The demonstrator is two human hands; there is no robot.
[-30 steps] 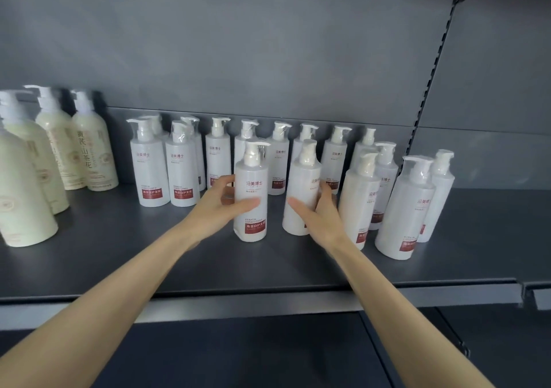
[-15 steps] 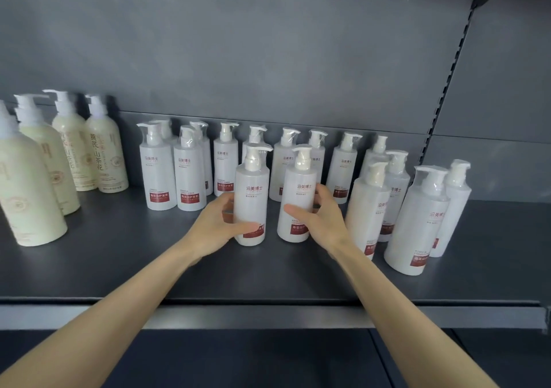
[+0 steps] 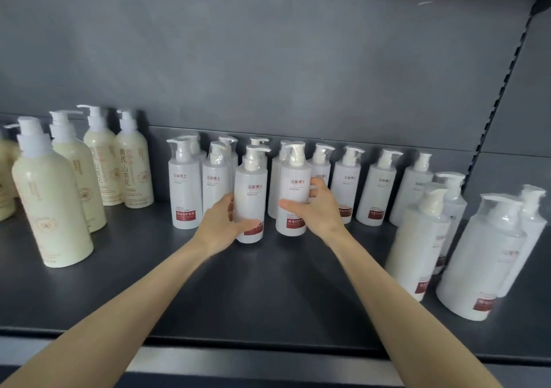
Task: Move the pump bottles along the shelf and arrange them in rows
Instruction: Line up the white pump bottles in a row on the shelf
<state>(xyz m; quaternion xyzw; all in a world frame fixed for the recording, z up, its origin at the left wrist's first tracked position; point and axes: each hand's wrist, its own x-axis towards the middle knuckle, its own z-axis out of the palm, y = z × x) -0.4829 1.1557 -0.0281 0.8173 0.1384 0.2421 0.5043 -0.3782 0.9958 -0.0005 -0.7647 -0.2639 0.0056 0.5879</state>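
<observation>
Left hand: your fingers curl round the left white pump bottle
Right hand: you grip the neighbouring white conditioner bottle, both upright on the shelf

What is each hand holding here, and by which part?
The left hand grips one white pump bottle round its lower body; the right hand grips the neighbouring bottle round its middle.

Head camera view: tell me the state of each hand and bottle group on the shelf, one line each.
left hand: grips left white bottle, upright.
right hand: grips right white bottle, upright.
back-row white bottles: upright, along the back wall.
front-right white bottles: upright, separate cluster.
cream bottles: upright, at left.
</observation>
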